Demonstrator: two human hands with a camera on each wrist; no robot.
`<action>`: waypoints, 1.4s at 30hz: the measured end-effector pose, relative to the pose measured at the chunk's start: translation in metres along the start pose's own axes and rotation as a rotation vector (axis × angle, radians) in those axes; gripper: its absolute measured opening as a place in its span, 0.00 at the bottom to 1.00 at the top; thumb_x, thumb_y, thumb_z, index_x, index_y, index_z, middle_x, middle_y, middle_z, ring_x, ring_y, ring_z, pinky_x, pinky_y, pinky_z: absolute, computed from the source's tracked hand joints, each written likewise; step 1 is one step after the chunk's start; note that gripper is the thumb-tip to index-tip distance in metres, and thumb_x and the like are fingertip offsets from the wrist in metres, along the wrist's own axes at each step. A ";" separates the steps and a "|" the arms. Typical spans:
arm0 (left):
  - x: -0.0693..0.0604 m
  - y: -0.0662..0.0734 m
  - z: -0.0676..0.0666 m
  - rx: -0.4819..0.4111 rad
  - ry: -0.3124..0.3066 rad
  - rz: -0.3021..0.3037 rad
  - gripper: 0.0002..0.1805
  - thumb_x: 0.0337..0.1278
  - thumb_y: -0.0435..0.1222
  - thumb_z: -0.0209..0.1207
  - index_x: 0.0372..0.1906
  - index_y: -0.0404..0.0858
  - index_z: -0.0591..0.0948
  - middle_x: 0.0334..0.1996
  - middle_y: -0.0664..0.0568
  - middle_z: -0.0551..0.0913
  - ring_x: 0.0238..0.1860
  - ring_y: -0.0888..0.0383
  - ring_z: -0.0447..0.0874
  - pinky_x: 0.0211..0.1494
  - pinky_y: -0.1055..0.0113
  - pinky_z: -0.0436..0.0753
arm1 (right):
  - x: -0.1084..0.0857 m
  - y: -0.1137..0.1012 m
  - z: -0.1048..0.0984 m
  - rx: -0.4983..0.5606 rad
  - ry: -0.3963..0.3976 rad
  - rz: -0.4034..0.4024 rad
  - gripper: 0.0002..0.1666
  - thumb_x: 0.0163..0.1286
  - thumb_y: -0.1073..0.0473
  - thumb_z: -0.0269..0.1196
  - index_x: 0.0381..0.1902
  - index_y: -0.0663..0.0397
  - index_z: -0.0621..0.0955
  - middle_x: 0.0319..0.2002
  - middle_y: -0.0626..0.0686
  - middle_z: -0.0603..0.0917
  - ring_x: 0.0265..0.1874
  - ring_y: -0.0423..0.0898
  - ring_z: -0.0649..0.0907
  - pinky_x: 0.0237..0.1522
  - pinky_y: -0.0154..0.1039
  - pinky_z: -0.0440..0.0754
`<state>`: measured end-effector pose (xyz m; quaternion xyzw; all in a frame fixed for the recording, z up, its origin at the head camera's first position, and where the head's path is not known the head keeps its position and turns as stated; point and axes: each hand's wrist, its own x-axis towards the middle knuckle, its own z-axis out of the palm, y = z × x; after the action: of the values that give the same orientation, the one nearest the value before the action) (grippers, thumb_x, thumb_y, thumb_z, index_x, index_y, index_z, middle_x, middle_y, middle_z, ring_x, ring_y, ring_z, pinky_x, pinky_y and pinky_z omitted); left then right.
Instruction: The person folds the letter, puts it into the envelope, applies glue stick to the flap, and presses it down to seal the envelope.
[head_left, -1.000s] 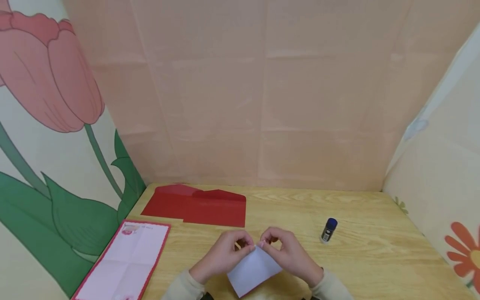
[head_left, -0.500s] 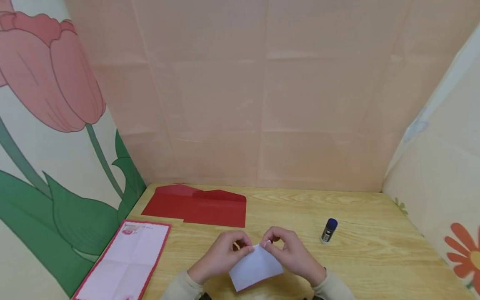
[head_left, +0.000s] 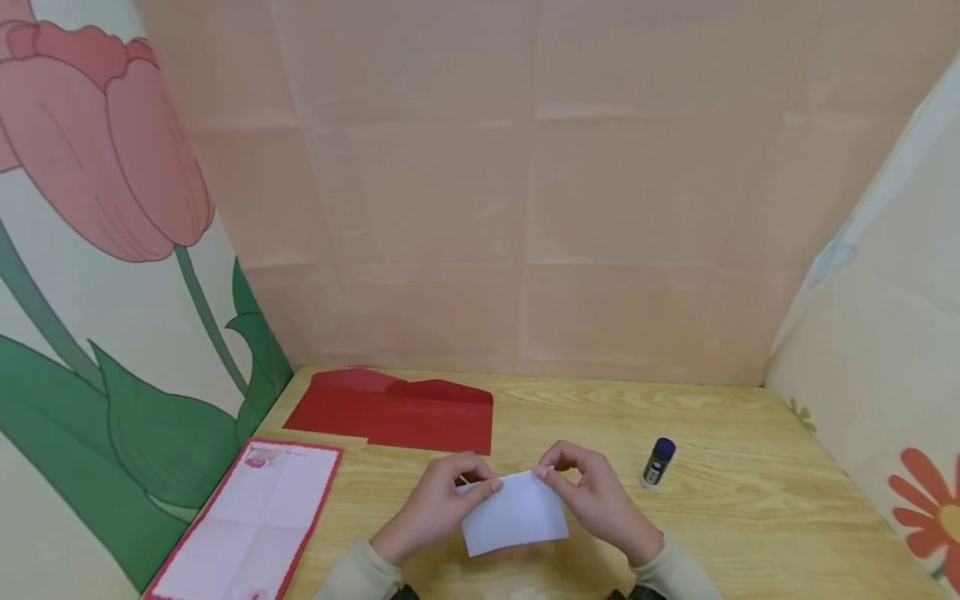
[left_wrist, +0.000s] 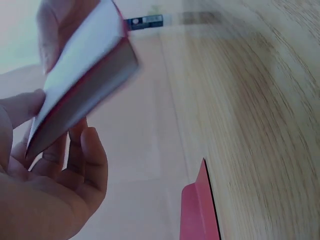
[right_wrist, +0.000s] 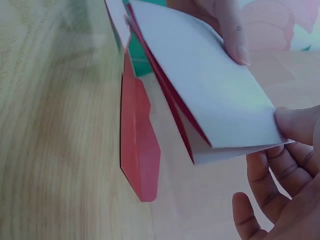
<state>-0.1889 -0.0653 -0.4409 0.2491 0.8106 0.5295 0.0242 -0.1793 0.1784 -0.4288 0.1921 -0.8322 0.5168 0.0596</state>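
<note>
Both hands hold a folded sheet of paper (head_left: 516, 517) above the table near its front edge. It is white outside with red along its lower edges, and in the right wrist view the layers of the folded paper (right_wrist: 210, 75) stand slightly apart at the bottom. My left hand (head_left: 442, 500) pinches the upper left corner between thumb and fingers. At the upper right corner my right hand (head_left: 600, 496) pinches the folded edge the same way. The paper's back side is hidden in the head view.
Two red envelopes (head_left: 427, 421) overlap at the back left of the wooden table (head_left: 750, 517). A letter sheet with a red border (head_left: 255, 517) lies at the left. Off to the right a glue stick with a blue cap (head_left: 658, 462) stands upright.
The hands have moved apart along the paper's top edge, the right one to the right. The paper has turned from a tilted position to nearly level and risen slightly.
</note>
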 end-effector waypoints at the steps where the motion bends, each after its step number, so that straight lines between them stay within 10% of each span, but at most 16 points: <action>1: 0.000 0.000 0.000 0.000 0.010 -0.003 0.05 0.67 0.43 0.63 0.36 0.49 0.86 0.34 0.61 0.84 0.33 0.64 0.78 0.36 0.69 0.80 | 0.000 0.000 0.000 -0.005 0.009 0.005 0.06 0.72 0.60 0.63 0.32 0.48 0.81 0.33 0.45 0.85 0.36 0.41 0.81 0.42 0.36 0.78; 24: 0.002 0.000 -0.005 0.042 0.185 -0.041 0.10 0.56 0.45 0.71 0.24 0.49 0.85 0.20 0.60 0.80 0.22 0.64 0.72 0.25 0.73 0.73 | 0.001 0.007 -0.007 0.011 0.097 0.089 0.06 0.72 0.57 0.64 0.34 0.51 0.82 0.32 0.48 0.84 0.34 0.43 0.81 0.39 0.38 0.78; 35: 0.006 -0.002 -0.009 -0.170 0.212 -0.101 0.13 0.62 0.47 0.66 0.32 0.42 0.88 0.21 0.47 0.78 0.23 0.61 0.72 0.25 0.72 0.73 | 0.000 0.015 -0.011 -0.005 0.107 0.138 0.05 0.70 0.60 0.66 0.36 0.56 0.83 0.31 0.50 0.83 0.32 0.41 0.81 0.37 0.34 0.79; 42: 0.005 -0.009 -0.007 -0.128 0.140 -0.108 0.14 0.61 0.47 0.67 0.28 0.40 0.85 0.21 0.51 0.78 0.21 0.63 0.72 0.24 0.72 0.74 | 0.003 0.017 -0.016 0.006 0.191 0.120 0.09 0.70 0.57 0.66 0.34 0.57 0.83 0.29 0.51 0.83 0.28 0.41 0.80 0.31 0.34 0.78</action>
<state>-0.1986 -0.0719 -0.4448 0.1653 0.7871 0.5941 0.0120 -0.1898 0.1983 -0.4354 0.0918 -0.8312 0.5378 0.1068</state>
